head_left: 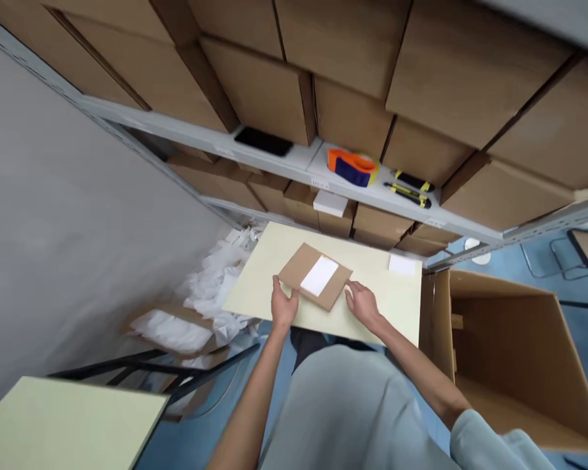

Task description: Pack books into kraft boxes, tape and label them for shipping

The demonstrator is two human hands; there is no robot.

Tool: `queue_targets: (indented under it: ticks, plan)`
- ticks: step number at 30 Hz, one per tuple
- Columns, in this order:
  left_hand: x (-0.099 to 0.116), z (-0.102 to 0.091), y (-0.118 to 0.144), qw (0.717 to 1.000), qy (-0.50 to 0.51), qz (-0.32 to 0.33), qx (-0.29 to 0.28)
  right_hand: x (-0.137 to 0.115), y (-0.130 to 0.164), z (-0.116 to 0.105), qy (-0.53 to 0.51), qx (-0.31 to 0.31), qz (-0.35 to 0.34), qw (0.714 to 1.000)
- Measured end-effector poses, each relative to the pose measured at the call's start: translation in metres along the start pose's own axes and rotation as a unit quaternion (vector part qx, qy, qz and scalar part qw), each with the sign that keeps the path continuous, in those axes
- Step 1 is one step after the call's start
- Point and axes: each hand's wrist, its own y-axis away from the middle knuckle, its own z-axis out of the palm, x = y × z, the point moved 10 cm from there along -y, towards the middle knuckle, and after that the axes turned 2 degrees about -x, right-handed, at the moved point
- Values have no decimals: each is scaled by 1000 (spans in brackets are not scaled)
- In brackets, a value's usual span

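Note:
A flat brown cardboard package (294, 263) with a white label (319, 275) sits at a slant over the pale yellow tabletop. At its near left corner, my left hand (283, 304) grips the edge, thumb and fingers closed on it. My right hand (362, 302) has its fingertips closed at the package's right corner. Whether the package rests fully on the tabletop or is slightly raised, I cannot tell. A small white paper (402, 264) lies at the right end of the tabletop (394, 307).
Shelves of cardboard boxes (353, 121) rise behind. On the shelf edge are a tape dispenser (353, 168), box cutters (409, 194) and a black flat object (263, 141). A large open carton (509, 352) stands right; crumpled white paper (220, 274) lies left, near another table (68, 424).

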Motion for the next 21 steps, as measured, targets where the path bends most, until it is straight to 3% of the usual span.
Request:
queue_targets:
  ticks: [3, 5, 7, 10, 12, 14, 16, 18, 21]
  plan:
    - [66, -27, -23, 995, 77, 43, 53, -17, -67, -110, 37, 137, -60, 988]
    - [137, -48, -38, 984, 106, 123, 68, -44, -113, -182, 61, 201, -99, 973]
    - [213, -70, -46, 969, 120, 202, 77, -73, -157, -238, 87, 229, -111, 963]
    - [307, -97, -48, 947, 122, 283, 87, -99, -213, -278, 140, 187, -39, 971]
    - [345, -108, -45, 939, 121, 310, 89, -107, -236, -284, 157, 142, 14, 977]
    - [364, -114, -41, 936, 123, 319, 88, -112, -249, -284, 155, 113, 39, 981]
    - [365, -115, -35, 937, 129, 314, 84, -114, -254, -285, 149, 99, 51, 983]
    - [353, -111, -28, 941, 136, 300, 76, -113, -253, -287, 143, 92, 51, 984]
    - [319, -97, -11, 950, 148, 271, 55, -106, -238, -285, 130, 94, 22, 987]
